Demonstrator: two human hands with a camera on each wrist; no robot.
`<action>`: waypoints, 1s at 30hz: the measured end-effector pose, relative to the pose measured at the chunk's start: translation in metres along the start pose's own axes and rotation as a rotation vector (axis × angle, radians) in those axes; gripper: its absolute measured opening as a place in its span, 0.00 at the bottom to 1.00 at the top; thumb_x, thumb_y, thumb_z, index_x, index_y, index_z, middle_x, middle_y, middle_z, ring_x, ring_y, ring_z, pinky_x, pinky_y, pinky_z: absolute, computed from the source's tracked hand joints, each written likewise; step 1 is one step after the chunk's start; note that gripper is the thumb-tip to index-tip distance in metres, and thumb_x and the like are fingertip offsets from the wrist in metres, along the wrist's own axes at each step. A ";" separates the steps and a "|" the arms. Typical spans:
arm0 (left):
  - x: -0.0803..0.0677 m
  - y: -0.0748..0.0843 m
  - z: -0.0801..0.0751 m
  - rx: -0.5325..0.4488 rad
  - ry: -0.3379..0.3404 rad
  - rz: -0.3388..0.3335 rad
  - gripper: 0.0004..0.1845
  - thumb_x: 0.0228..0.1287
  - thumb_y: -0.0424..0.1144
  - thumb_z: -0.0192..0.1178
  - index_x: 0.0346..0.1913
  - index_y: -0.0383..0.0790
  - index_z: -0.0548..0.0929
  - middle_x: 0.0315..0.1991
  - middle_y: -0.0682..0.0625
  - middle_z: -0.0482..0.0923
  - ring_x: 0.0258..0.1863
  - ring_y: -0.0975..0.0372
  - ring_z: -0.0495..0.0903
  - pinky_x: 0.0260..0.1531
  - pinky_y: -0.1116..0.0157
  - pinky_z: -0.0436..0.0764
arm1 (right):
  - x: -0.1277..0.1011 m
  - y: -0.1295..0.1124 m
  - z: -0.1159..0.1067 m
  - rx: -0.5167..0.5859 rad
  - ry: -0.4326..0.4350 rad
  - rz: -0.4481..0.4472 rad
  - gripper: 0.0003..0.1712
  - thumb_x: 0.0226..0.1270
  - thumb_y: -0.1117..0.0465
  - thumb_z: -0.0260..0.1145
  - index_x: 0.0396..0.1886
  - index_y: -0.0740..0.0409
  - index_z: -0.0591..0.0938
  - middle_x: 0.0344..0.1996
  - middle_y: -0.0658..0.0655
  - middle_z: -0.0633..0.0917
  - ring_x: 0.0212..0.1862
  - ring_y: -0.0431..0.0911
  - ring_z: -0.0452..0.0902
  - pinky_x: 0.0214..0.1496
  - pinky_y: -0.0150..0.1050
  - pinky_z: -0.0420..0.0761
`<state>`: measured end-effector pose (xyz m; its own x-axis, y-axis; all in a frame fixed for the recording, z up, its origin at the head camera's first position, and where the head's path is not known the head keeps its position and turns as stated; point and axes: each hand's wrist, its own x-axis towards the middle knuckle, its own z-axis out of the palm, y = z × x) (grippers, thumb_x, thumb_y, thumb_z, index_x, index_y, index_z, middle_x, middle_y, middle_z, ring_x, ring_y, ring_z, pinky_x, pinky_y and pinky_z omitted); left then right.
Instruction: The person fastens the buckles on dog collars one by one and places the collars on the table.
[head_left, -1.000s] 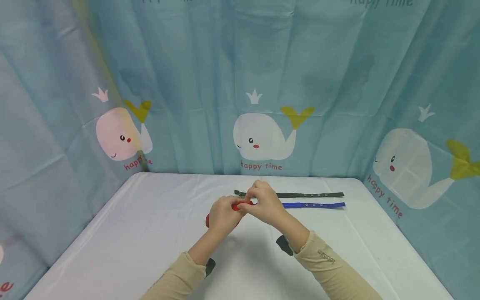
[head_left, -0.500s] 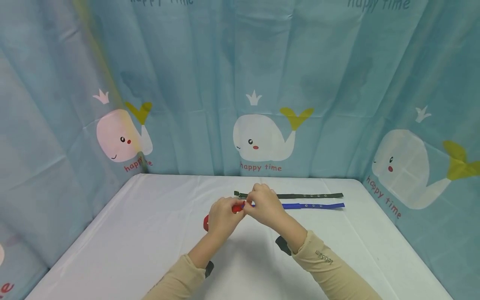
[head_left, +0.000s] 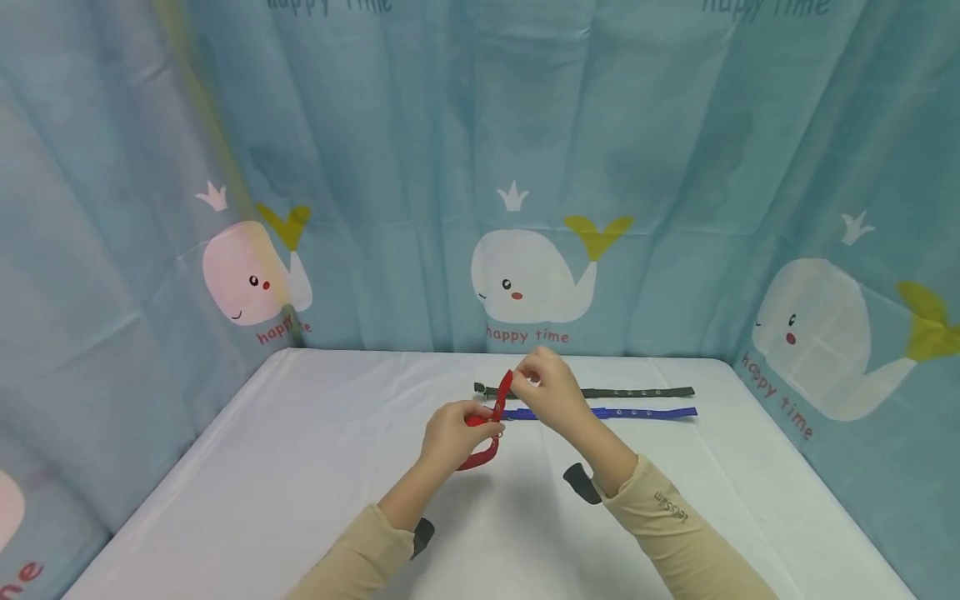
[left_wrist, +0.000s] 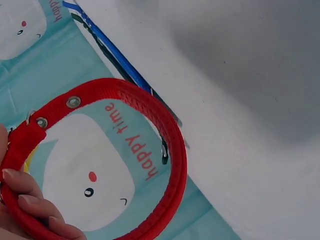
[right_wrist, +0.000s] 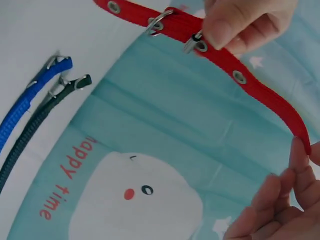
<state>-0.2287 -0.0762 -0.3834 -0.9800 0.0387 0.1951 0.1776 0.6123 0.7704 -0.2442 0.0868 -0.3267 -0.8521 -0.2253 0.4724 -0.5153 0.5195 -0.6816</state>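
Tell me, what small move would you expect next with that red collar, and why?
Probably the right hand draws the red collar's free tip further through the buckle. The strap is already bent into a loop, the left hand pinches it at the buckle, and the right-wrist view shows the tail standing free past the metal prong. The blue collar and dark green collar lie flat behind.

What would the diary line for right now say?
left hand: holds red collar at buckle | right hand: pinches its free end | blue collar, dark collar: flat on table
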 end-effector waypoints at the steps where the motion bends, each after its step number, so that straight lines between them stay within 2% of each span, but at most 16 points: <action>1: -0.001 0.000 0.000 -0.009 0.005 -0.006 0.12 0.54 0.42 0.73 0.37 0.39 0.87 0.30 0.51 0.83 0.32 0.59 0.78 0.29 0.63 0.76 | 0.000 0.000 -0.001 0.016 -0.008 0.020 0.06 0.61 0.69 0.59 0.26 0.62 0.81 0.30 0.54 0.77 0.38 0.50 0.72 0.38 0.43 0.77; 6: -0.005 0.001 -0.003 0.017 -0.016 -0.019 0.11 0.55 0.42 0.72 0.37 0.39 0.88 0.28 0.52 0.83 0.31 0.59 0.78 0.30 0.61 0.78 | -0.003 0.002 0.002 0.103 -0.086 0.078 0.08 0.68 0.66 0.59 0.40 0.64 0.82 0.33 0.55 0.80 0.34 0.48 0.72 0.31 0.37 0.77; 10: -0.006 -0.001 -0.004 0.026 -0.030 -0.026 0.11 0.55 0.42 0.72 0.37 0.38 0.88 0.29 0.52 0.84 0.33 0.58 0.79 0.33 0.60 0.80 | -0.004 0.007 0.002 0.155 -0.238 0.061 0.17 0.70 0.61 0.61 0.55 0.64 0.79 0.41 0.57 0.82 0.37 0.48 0.76 0.36 0.37 0.80; 13: -0.006 -0.002 -0.005 -0.016 -0.049 -0.036 0.11 0.56 0.42 0.71 0.38 0.38 0.88 0.30 0.51 0.84 0.33 0.58 0.80 0.34 0.60 0.80 | -0.004 0.013 0.001 0.174 -0.360 0.021 0.20 0.70 0.60 0.63 0.58 0.65 0.78 0.42 0.57 0.82 0.40 0.47 0.77 0.39 0.38 0.79; 17: -0.005 -0.001 -0.006 -0.085 -0.096 -0.039 0.11 0.56 0.42 0.71 0.39 0.39 0.88 0.31 0.52 0.84 0.34 0.59 0.80 0.35 0.60 0.80 | -0.002 0.021 0.000 0.198 -0.451 -0.034 0.16 0.68 0.62 0.64 0.53 0.65 0.80 0.36 0.54 0.82 0.39 0.47 0.76 0.39 0.40 0.79; 20: -0.006 -0.001 -0.007 -0.138 -0.120 -0.029 0.12 0.57 0.41 0.71 0.41 0.38 0.87 0.33 0.51 0.84 0.35 0.58 0.81 0.38 0.58 0.81 | -0.002 0.027 0.000 0.251 -0.481 -0.035 0.12 0.69 0.63 0.62 0.49 0.64 0.80 0.33 0.54 0.81 0.37 0.48 0.76 0.39 0.44 0.80; 23: -0.007 -0.001 -0.010 -0.199 -0.125 -0.049 0.14 0.60 0.40 0.68 0.45 0.36 0.85 0.38 0.49 0.84 0.39 0.56 0.81 0.42 0.55 0.80 | -0.004 0.031 0.000 0.329 -0.482 0.011 0.10 0.71 0.64 0.60 0.47 0.65 0.76 0.35 0.57 0.82 0.38 0.51 0.79 0.42 0.47 0.81; 27: -0.008 -0.002 -0.015 -0.255 -0.144 -0.139 0.15 0.64 0.41 0.64 0.46 0.33 0.84 0.38 0.47 0.83 0.41 0.55 0.79 0.43 0.54 0.79 | -0.006 0.035 -0.002 0.380 -0.426 0.054 0.09 0.72 0.66 0.58 0.47 0.67 0.72 0.41 0.62 0.81 0.42 0.53 0.82 0.46 0.47 0.82; 30: -0.006 -0.002 -0.016 -0.283 -0.167 -0.202 0.14 0.64 0.43 0.63 0.40 0.32 0.84 0.34 0.45 0.82 0.38 0.55 0.77 0.39 0.56 0.77 | -0.005 0.037 -0.002 0.404 -0.395 0.058 0.08 0.73 0.68 0.57 0.47 0.67 0.71 0.44 0.64 0.79 0.43 0.54 0.83 0.48 0.45 0.82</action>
<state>-0.2218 -0.0905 -0.3761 -0.9947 0.0821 -0.0613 -0.0257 0.3791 0.9250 -0.2591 0.1088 -0.3536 -0.8097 -0.5373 0.2360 -0.3949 0.2014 -0.8964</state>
